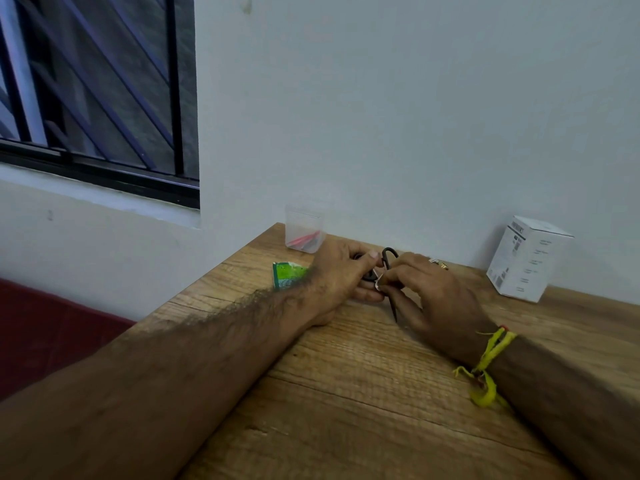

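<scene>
Both forearms stretch low across the surface (346,393), converging near its far edge. There the left grip (341,275) and right grip (429,292) meet, knuckles up, fingers curled. The left pinches a small dark piece (369,276) and the right a thin dark tool (389,258).

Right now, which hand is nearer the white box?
Right. The right hand, pinching the black tool, sits left of the white box, apart from it; the left hand lies farther left, also holding it.
</scene>
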`<state>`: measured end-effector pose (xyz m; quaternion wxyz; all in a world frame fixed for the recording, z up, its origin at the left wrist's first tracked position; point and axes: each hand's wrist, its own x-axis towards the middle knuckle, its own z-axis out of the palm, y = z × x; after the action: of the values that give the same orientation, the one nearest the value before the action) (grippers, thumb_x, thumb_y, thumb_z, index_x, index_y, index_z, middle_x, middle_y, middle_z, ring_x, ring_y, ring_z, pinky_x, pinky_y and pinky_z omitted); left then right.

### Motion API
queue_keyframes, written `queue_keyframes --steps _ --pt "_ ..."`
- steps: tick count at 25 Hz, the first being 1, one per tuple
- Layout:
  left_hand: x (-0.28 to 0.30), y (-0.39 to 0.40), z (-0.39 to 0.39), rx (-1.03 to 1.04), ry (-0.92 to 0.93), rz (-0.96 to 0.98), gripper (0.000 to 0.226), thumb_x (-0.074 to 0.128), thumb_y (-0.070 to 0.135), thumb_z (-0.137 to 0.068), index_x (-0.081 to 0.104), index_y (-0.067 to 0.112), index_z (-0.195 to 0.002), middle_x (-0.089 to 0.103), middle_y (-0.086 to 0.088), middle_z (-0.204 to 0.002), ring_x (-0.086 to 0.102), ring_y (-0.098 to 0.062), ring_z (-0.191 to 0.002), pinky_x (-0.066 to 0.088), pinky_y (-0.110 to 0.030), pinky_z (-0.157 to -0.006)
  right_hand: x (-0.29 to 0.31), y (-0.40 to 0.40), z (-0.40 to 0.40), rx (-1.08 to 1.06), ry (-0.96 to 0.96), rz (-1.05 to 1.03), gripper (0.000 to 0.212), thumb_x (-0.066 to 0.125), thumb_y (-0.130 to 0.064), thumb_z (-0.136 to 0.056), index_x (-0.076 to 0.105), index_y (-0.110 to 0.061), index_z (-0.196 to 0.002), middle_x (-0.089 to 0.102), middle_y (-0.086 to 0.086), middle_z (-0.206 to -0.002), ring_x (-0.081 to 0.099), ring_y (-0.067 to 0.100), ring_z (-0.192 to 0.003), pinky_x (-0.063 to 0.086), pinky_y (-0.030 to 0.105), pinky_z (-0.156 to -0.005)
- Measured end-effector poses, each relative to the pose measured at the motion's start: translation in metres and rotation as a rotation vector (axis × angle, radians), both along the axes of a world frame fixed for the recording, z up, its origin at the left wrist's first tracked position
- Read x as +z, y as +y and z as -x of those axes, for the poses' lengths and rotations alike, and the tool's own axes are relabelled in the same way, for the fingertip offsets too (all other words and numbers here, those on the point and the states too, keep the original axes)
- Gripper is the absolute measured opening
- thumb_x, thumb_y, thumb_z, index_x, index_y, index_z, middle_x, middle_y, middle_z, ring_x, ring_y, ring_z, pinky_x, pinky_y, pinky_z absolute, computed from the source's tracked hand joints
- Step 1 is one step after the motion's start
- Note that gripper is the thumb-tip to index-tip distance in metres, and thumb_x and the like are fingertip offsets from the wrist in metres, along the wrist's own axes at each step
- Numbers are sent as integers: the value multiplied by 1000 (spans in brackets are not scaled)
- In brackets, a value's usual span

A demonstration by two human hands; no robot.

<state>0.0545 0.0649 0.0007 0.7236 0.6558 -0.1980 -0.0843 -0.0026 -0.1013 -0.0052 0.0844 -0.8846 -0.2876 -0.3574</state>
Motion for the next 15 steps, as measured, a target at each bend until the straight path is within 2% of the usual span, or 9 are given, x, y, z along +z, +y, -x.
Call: queue_keyframes --steps 2,6,12,15 --pt "-1 -1 -1 24 -8 -13 19 59 13 -101 70 -2 -98 70 -18 -80 73 -29 -66 64 -40 -64 -1 0 0 -15 -3 67 20 54 -26 -94 69 -13 -95 65 -1 -97 62 19 -86 52 41 -71" --pt "-3 -1 -2 32 -25 -20 20 61 12 -100 70 -5 -101 71 -20 -83 73 -29 -65 64 -36 -59 0 2 0 5 8 -30 20 52 -23 -94 68 -12 -98 65 0 -98 62 19 -88 53 38 -73" --pt "-2 -1 -3 20 -6 6 20 62 12 -99 69 -6 -106 72 -23 -88 73 -26 -61 64 -35 -58 0 -1 0 -2 34 -16 12 58 -18 -92 67 -12 -97 64 -1 -96 60 16 -88 51 35 -74" --pt "-2 -1 0 8 -10 -7 21 62 12 -99 69 -6 -107 73 -27 -92 74 -29 -65 64 -35 -58 0 -4 0 -27 38 -46 8 61 -16 -92 67 -14 -95 62 -4 -93 57 11 -84 49 33 -73"
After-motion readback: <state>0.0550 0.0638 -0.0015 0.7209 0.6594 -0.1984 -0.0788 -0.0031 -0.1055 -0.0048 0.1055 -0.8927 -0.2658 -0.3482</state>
